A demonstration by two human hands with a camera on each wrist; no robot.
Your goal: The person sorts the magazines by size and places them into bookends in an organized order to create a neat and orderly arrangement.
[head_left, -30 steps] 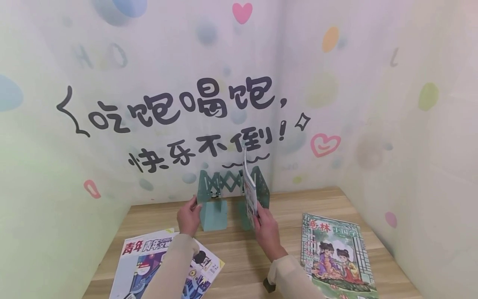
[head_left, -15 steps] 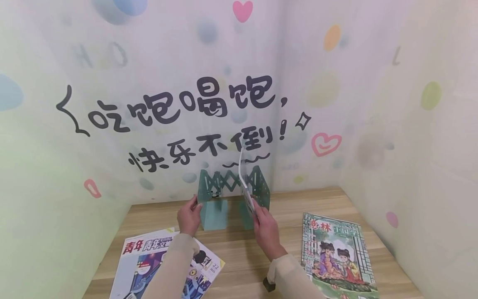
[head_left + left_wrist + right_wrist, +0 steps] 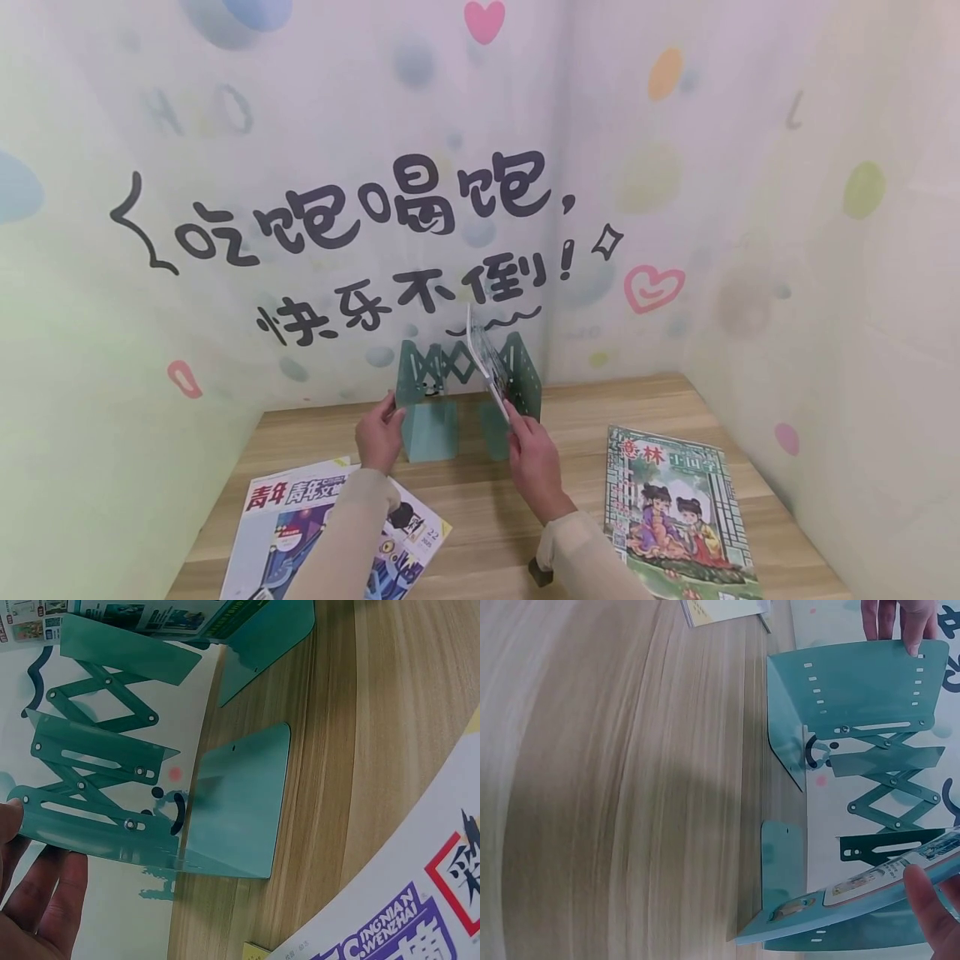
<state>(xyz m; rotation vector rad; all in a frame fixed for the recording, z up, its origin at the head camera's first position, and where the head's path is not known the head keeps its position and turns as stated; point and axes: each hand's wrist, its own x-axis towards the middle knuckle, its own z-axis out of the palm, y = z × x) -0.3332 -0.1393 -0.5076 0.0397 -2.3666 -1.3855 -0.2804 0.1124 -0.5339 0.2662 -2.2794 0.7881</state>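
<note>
A green expandable metal bookend (image 3: pixel 430 433) stands near the back of the table, its crossed slats spread between two end plates. My left hand (image 3: pixel 378 437) grips the outer edge of its left end plate, thumb on one side and fingers on the other in the left wrist view. In my right hand (image 3: pixel 536 462) a thin magazine (image 3: pixel 486 367) is held upright by its near edge, its top leaning left. The magazine is inside the right end plate (image 3: pixel 877 930), partly covering it in the right wrist view.
Magazines with a purple-and-white cover (image 3: pixel 281 542) lie at the front left of the wooden table (image 3: pixel 480 508). Another magazine (image 3: pixel 682 517), showing two cartoon figures, lies at the right. A printed wall sheet (image 3: pixel 360 108) rises behind.
The upper part of the magazine in my right hand has swung left, and its side faces have turned. My left hand and the bookend have stayed in place.
</note>
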